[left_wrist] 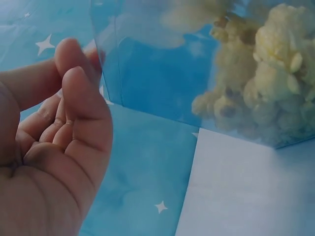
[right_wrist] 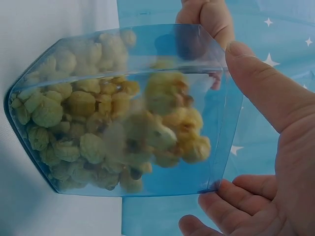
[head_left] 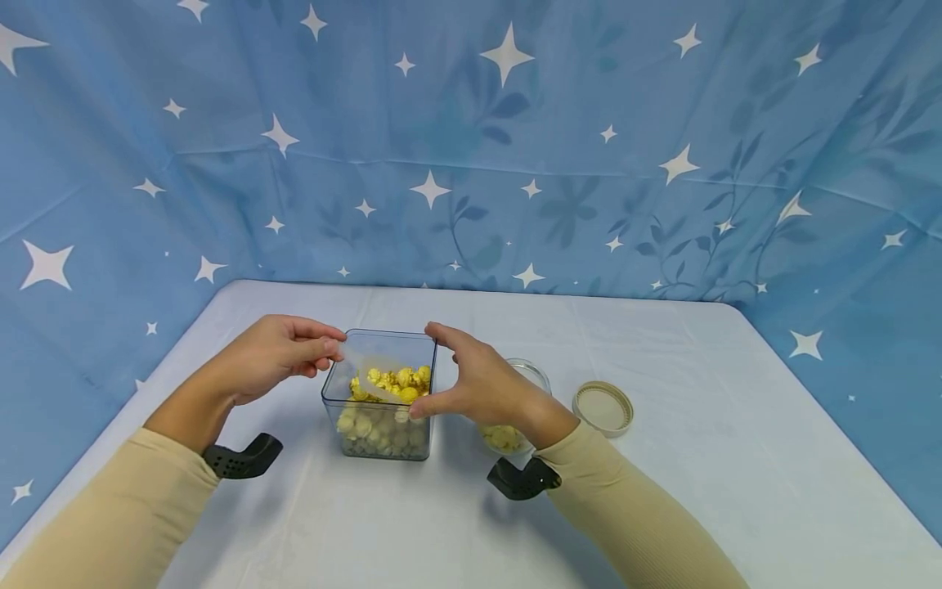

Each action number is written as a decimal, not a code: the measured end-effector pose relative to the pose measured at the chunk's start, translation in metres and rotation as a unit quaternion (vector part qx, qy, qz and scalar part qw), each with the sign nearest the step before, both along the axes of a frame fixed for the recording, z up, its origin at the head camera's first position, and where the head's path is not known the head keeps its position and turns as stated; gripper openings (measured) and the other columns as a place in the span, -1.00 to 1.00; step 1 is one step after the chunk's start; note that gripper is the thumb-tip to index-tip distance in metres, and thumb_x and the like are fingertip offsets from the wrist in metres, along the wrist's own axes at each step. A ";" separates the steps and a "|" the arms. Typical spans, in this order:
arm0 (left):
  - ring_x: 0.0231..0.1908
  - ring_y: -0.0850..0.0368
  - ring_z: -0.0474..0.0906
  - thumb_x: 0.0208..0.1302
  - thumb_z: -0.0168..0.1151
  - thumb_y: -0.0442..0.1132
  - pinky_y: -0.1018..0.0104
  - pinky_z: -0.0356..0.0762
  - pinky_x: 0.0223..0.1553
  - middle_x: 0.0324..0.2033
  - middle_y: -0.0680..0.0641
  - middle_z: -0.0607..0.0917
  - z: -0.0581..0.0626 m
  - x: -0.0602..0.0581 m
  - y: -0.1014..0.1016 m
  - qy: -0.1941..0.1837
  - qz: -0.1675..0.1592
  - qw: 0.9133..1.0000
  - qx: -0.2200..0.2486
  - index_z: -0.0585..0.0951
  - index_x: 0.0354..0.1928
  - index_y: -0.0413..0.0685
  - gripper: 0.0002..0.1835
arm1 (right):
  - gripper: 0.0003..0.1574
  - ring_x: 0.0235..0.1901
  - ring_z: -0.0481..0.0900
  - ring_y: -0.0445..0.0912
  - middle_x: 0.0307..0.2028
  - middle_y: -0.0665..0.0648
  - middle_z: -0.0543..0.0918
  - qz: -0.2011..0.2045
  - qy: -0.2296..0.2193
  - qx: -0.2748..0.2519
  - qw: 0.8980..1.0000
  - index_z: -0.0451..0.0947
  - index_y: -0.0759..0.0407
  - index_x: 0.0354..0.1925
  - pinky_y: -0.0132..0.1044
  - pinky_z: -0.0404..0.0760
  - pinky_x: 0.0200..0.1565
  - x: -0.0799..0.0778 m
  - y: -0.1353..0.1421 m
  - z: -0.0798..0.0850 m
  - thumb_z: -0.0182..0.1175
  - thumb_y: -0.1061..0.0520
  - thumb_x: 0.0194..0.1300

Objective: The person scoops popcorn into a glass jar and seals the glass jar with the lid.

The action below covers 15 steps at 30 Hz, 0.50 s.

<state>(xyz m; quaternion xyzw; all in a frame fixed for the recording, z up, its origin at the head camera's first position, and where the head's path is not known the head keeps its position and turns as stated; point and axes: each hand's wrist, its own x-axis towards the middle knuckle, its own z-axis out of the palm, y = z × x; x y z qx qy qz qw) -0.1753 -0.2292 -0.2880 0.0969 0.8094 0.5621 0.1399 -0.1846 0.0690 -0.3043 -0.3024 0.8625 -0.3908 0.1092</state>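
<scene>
A clear bluish plastic box [head_left: 340, 394] stands on the table with popcorn [head_left: 393, 384] inside, the upper pieces bright yellow. My left hand [head_left: 275, 356] is at the box's left rim, pinching the end of a whitish translucent scoop [head_left: 374, 389] between thumb and fingers. The scoop slants down into the box among the popcorn; its lower part is blurred in the right wrist view. With thumb at the near right corner and fingers at the far one, my right hand [head_left: 486, 380] grips the box's right side by the rim.
Behind my right hand, partly hidden by it, is a glass jar [head_left: 536, 375] with pale popcorn in it. A round cream lid [head_left: 603, 409] lies to its right on the white-covered table [head_left: 706, 458]. A blue star-patterned curtain [head_left: 471, 106] hangs behind the table.
</scene>
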 end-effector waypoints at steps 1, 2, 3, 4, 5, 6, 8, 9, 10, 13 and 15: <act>-0.29 0.18 0.58 0.51 0.13 -0.28 0.33 0.63 -0.18 -0.18 -0.14 0.70 -0.001 0.000 -0.001 0.003 0.006 1.000 0.002 0.41 0.26 -0.54 -0.53 | 0.34 0.43 0.23 0.09 0.49 0.14 0.19 0.001 -0.001 -0.001 1.000 0.03 0.21 0.56 -0.06 0.32 0.35 0.000 0.000 0.000 0.58 -0.10 0.05; -0.30 0.20 0.58 0.52 0.12 -0.27 0.34 0.63 -0.18 -0.18 -0.12 0.69 -0.002 0.000 -0.001 0.006 0.011 1.000 0.003 0.41 0.27 -0.54 -0.53 | 0.34 0.43 0.23 0.09 0.50 0.14 0.19 0.002 -0.002 0.000 1.000 0.03 0.20 0.56 -0.07 0.32 0.35 0.000 0.001 0.000 0.57 -0.10 0.06; -0.29 0.20 0.57 0.52 0.10 -0.28 0.34 0.62 -0.18 -0.18 -0.10 0.68 -0.003 0.000 -0.002 0.009 0.016 1.000 0.006 0.40 0.27 -0.54 -0.53 | 0.33 0.42 0.23 0.09 0.50 0.14 0.18 0.004 -0.002 0.000 1.000 0.03 0.19 0.56 -0.06 0.32 0.35 0.000 0.001 0.000 0.57 -0.10 0.06; -0.29 0.20 0.57 0.53 0.09 -0.28 0.34 0.62 -0.17 -0.18 -0.09 0.68 -0.004 0.000 -0.003 0.010 0.019 1.000 0.009 0.39 0.27 -0.55 -0.53 | 0.33 0.43 0.23 0.09 0.50 0.14 0.18 0.004 -0.002 0.000 1.000 0.02 0.19 0.56 -0.06 0.32 0.35 0.000 0.001 0.000 0.57 -0.10 0.07; -0.28 0.20 0.56 0.53 0.09 -0.28 0.35 0.62 -0.17 -0.18 -0.08 0.67 -0.005 0.000 -0.004 0.010 0.022 1.000 0.012 0.39 0.28 -0.55 -0.53 | 0.33 0.43 0.22 0.09 0.50 0.14 0.18 0.005 -0.001 -0.001 1.000 0.02 0.19 0.56 -0.06 0.32 0.35 0.000 0.001 0.000 0.56 -0.10 0.07; -0.28 0.19 0.56 0.54 0.08 -0.29 0.35 0.62 -0.17 -0.18 -0.08 0.67 -0.006 0.000 -0.004 0.009 0.023 1.000 0.015 0.38 0.28 -0.56 -0.53 | 0.33 0.43 0.22 0.09 0.50 0.14 0.18 0.005 -0.001 0.000 1.000 0.02 0.19 0.56 -0.06 0.32 0.35 0.000 0.001 0.000 0.56 -0.11 0.08; -0.27 0.18 0.55 0.54 0.07 -0.29 0.36 0.61 -0.17 -0.17 -0.08 0.66 -0.008 0.000 -0.006 0.012 0.025 0.999 0.016 0.37 0.28 -0.56 -0.53 | 0.33 0.43 0.21 0.07 0.50 0.14 0.18 0.006 0.001 0.000 1.000 0.02 0.20 0.56 -0.06 0.32 0.35 0.000 0.002 0.000 0.56 -0.11 0.08; -0.27 0.17 0.55 0.54 0.07 -0.29 0.35 0.61 -0.17 -0.18 -0.08 0.66 -0.009 0.000 -0.006 0.013 0.027 0.999 0.016 0.37 0.28 -0.56 -0.53 | 0.33 0.44 0.21 0.07 0.50 0.14 0.18 0.006 0.001 0.000 1.000 0.02 0.20 0.56 -0.05 0.32 0.35 0.001 0.001 0.000 0.56 -0.11 0.08; -0.27 0.18 0.55 0.54 0.07 -0.28 0.36 0.61 -0.17 -0.19 -0.07 0.66 -0.009 0.000 -0.007 0.015 0.029 0.999 0.017 0.38 0.28 -0.56 -0.53 | 0.33 0.44 0.21 0.07 0.50 0.14 0.18 0.006 0.002 0.000 1.000 0.01 0.20 0.56 -0.06 0.32 0.35 0.001 0.001 0.000 0.56 -0.12 0.07; -0.27 0.18 0.54 0.55 0.07 -0.27 0.38 0.61 -0.18 -0.21 -0.06 0.65 -0.010 0.000 -0.008 0.021 0.031 0.999 0.018 0.37 0.29 -0.55 -0.52 | 0.34 0.44 0.20 0.05 0.50 0.14 0.18 0.007 0.003 0.000 1.000 0.01 0.20 0.56 -0.06 0.32 0.35 0.001 0.001 0.001 0.56 -0.12 0.07; -0.27 0.19 0.54 0.54 0.08 -0.26 0.38 0.60 -0.17 -0.23 -0.04 0.65 -0.010 0.001 -0.009 0.020 0.034 0.999 0.023 0.37 0.29 -0.55 -0.51 | 0.34 0.44 0.19 0.05 0.50 0.14 0.18 0.008 0.003 -0.002 1.000 0.01 0.21 0.56 -0.06 0.32 0.35 0.001 0.001 0.001 0.56 -0.11 0.07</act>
